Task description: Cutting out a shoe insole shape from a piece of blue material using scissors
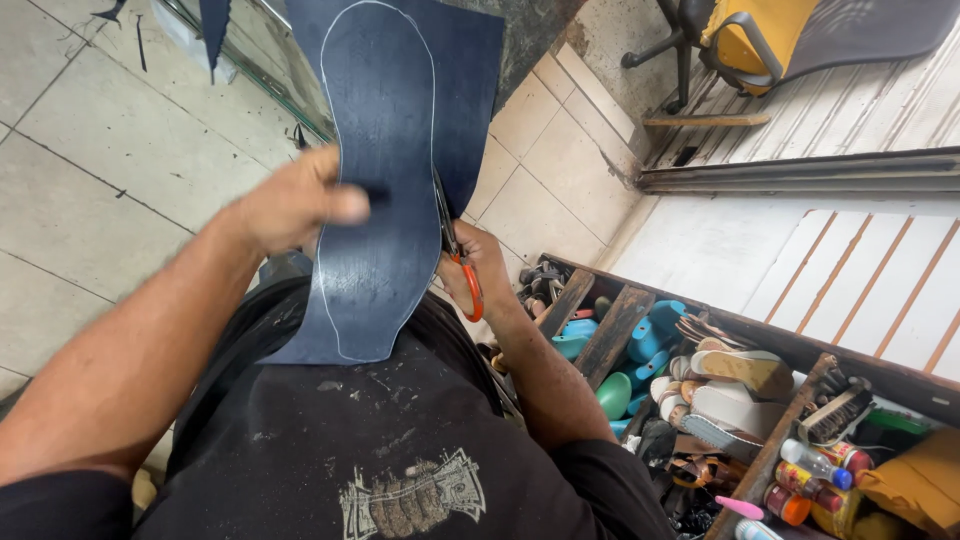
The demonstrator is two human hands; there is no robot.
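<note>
Seen from a head-worn camera looking down, a person seated over a tiled floor [110,150] holds up a dark blue sheet [400,120] of stiff material marked with a white outline shaped like a shoe sole. The left hand [295,205], at about 9 o'clock of the sheet, grips its left edge, thumb pressed across the front and the other fingers hidden behind, which seems to keep the sheet taut and upright. The right hand [478,268], at about 4 o'clock of the sheet, has its fingers curled through the orange handles of a pair of scissors [455,245]; the blades point up along the right side of the outline, where the sheet appears already trimmed close to the line lower down. Whether the blades are parted or closed cannot be told. The lower end of the sheet rests against the person's dark, dusty apron [380,420], which gives it support. Toward 4 o'clock of the picture stands a wooden tray [800,350] with dividers, holding blue shoe forms [645,335], pale soles [735,375], a brush [835,415] and small bottles [815,470], all within easy reach of the right arm. At 1 o'clock, well apart, is a yellow chair [760,35].
</note>
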